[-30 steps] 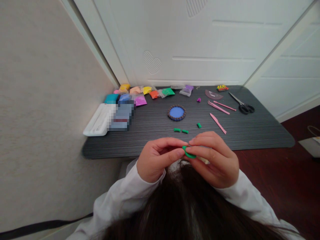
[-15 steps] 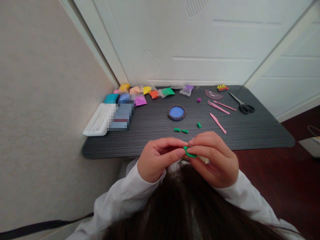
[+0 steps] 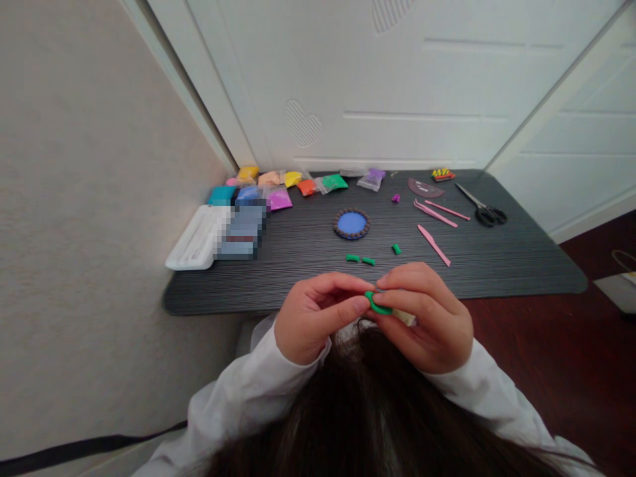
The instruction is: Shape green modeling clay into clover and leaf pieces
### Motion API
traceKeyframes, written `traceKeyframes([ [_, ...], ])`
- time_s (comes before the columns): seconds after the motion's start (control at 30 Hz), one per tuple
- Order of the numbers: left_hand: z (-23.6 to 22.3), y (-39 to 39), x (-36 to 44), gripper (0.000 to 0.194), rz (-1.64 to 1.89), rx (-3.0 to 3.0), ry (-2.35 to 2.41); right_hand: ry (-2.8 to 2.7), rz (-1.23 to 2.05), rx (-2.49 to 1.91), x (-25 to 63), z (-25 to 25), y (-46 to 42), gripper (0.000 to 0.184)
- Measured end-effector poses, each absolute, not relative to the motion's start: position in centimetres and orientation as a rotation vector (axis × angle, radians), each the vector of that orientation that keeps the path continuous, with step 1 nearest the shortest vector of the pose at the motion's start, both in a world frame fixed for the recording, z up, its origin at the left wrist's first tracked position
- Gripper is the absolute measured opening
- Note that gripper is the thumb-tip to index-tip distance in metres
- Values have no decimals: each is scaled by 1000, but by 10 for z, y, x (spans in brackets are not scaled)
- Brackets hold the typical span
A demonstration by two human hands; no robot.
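My left hand (image 3: 313, 318) and my right hand (image 3: 424, 318) meet above the near edge of a dark table (image 3: 497, 265). Both pinch a small curved strip of green clay (image 3: 376, 303) between thumbs and fingertips. A pale bit shows under my right fingers; I cannot make out what it is. On the table beyond lie three short green clay pieces (image 3: 368, 260) and a blue clay disc with a brown beaded rim (image 3: 351, 224). My dark hair covers the lower part of the view.
Several coloured clay bags (image 3: 278, 189) line the table's back left. A white tray (image 3: 196, 238) sits at the left edge. Pink modelling tools (image 3: 434, 222), scissors (image 3: 484, 209), a brown half-disc (image 3: 423, 189) and a small purple piece (image 3: 395, 197) lie right. White doors stand behind.
Both hands stay pinched on the green clay strip. The fingers shift only slightly; the strip looks a little more bent.
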State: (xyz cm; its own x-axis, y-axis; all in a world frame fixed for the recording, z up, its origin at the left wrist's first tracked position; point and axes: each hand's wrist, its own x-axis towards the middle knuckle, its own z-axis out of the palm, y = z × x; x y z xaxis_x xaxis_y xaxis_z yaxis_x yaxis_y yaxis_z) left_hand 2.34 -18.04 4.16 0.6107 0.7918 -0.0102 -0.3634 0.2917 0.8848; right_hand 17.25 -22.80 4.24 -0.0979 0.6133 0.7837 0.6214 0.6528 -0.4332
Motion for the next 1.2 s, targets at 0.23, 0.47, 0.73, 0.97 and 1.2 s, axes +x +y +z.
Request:
traceKeyframes([
  [0.23,40,-181,24,15,813,996,515,-1750,-38,-1002,170,41,-228,30],
  [0.47,41,-181,24,14,822,969,510,-1738,-12,-972,171,43,-228,33],
  [0.73,41,-181,23,19,857,1033,464,-1772,-46,-986,177,41,-231,39],
  [0.97,43,-182,22,21,914,1136,501,-1737,-24,-999,178,41,-233,41],
  [1.2,43,-181,21,24,1049,1410,537,-1552,426,-1071,177,44,-237,27],
])
